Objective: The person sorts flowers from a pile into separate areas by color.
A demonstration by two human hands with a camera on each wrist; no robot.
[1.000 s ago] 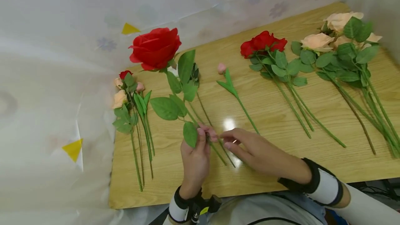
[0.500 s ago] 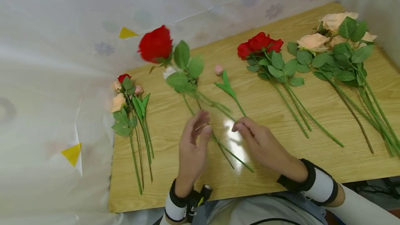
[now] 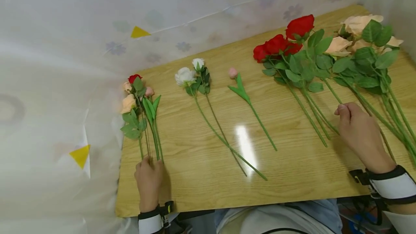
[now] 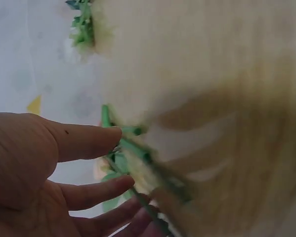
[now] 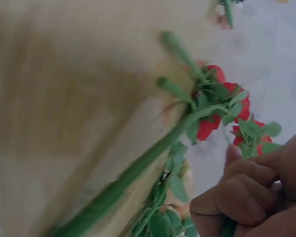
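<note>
My right hand (image 3: 360, 133) pinches the stem of a red rose (image 3: 300, 26) at the table's right side. The bloom overlaps a group of red roses (image 3: 275, 44) lying there. Curled fingers (image 5: 236, 197) surround a green stem in the right wrist view. On the far left, my left hand (image 3: 148, 180) is over the lower stems of a mixed bunch with a peach rose (image 3: 128, 103), a small red rose (image 3: 134, 78) and a pink tulip (image 3: 149, 91). The left wrist view shows that thumb and fingers spread apart beside the green stems (image 4: 133, 145), not closed round them.
Two white roses (image 3: 185, 77) lie with crossed stems on the wooden table (image 3: 208, 187). A single pink tulip (image 3: 232, 73) lies right of them. Several peach roses (image 3: 338, 47) are heaped at the right end. A pale patterned sheet (image 3: 81, 28) hangs along the back and left.
My right hand has taken the red rose from the left hand and carried it right to the red group. My left hand has moved left to the mixed bunch, uncovering the white roses.
</note>
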